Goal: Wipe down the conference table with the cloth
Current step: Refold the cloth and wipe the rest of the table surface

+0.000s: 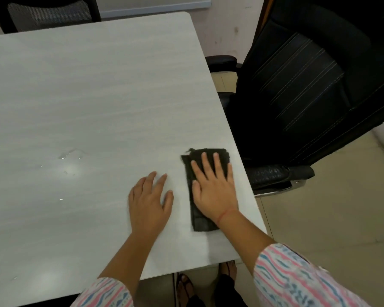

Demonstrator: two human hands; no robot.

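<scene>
A folded dark cloth (197, 220) lies on the pale grey conference table (93, 89), close to its right edge. My right hand (213, 187) presses flat on top of the cloth, fingers spread and pointing away from me. My left hand (150, 202) rests flat on the bare tabletop just left of the cloth, fingers apart, holding nothing. A small patch of water droplets (70, 155) glistens on the table to the left of both hands.
A black office chair (302, 89) stands right beside the table's right edge, its armrest (275, 173) near the cloth. Another dark chair (47, 14) sits at the far left end. My sandalled feet (186, 284) show below the near edge.
</scene>
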